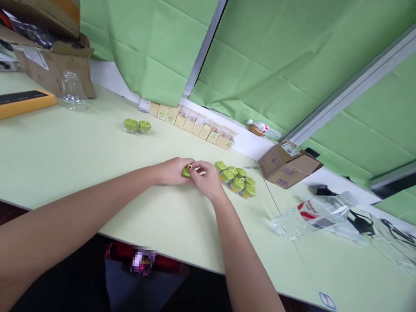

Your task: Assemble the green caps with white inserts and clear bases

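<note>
Over the middle of the table, my left hand [172, 171] is wrapped round a small green-topped container [185, 172]. A pale loop stands up from its top, and the fingers of my right hand [208, 176] are closed at that loop. Much of the container is hidden by my hands. Just right of my right hand sits a cluster of several similar clear containers with green tops and loops [237, 181]. Two more green-topped containers [137, 126] stand side by side farther back on the left.
A row of small beige boxes [196, 126] lines the wall. A plastic bottle [267, 131] lies on the ledge. Right: a cardboard box [287, 166], a large clear bottle [311, 214] and cables [399, 238]. Left: a clear jar [72, 92], cartons [52, 67] and an orange-edged device [20, 107].
</note>
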A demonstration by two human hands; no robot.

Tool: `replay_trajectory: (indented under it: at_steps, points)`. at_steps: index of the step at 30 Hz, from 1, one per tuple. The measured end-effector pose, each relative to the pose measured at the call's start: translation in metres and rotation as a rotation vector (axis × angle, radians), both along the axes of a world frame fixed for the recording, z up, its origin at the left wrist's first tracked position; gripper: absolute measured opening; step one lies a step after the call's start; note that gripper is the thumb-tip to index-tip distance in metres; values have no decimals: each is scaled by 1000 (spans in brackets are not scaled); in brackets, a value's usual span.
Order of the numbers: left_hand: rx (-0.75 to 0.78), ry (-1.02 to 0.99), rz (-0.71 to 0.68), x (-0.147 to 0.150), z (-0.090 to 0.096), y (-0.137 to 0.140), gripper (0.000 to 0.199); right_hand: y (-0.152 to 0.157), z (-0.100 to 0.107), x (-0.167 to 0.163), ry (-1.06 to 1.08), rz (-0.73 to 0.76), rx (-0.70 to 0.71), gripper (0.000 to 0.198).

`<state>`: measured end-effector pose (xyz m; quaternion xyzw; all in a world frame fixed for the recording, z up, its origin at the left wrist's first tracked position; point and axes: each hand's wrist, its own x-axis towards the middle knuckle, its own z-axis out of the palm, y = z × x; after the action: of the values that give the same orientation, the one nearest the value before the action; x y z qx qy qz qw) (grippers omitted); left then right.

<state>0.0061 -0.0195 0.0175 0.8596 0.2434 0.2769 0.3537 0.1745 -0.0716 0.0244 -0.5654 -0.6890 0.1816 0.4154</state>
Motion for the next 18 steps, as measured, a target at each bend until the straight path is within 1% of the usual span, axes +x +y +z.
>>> replay_trajectory:
  at_steps: [1, 3, 6, 9, 11, 13, 15, 17, 18]
  points:
    - [5, -1, 11, 1, 0, 0, 41, 1, -2, -1, 28, 4, -12, 13]
    - [10, -10, 21, 2, 0, 1, 44, 2, -6, -2, 99, 15, -24, 16]
    - [0, -31, 44, 0, -3, 5, 58, 5, -6, -5, 274, 24, 1, 17]
    - [-39, -22, 136, -6, -9, 16, 77, 5, 2, -6, 628, -37, -24, 17]
    - [-23, 15, 252, -13, -14, 25, 79, 6, 6, -4, 856, -100, -114, 14]
    - [57, 72, 354, -20, -16, 33, 71, 6, 8, -1, 992, -174, -224, 11]
    - [186, 103, 412, -25, -13, 35, 64, 7, 8, 1, 1042, -218, -306, 12]
    - [331, 80, 399, -25, -6, 28, 60, 6, 6, 1, 1032, -174, -346, 16]
    - [384, 56, 356, -22, -2, 23, 58, 5, 5, 0, 1016, -128, -361, 18]
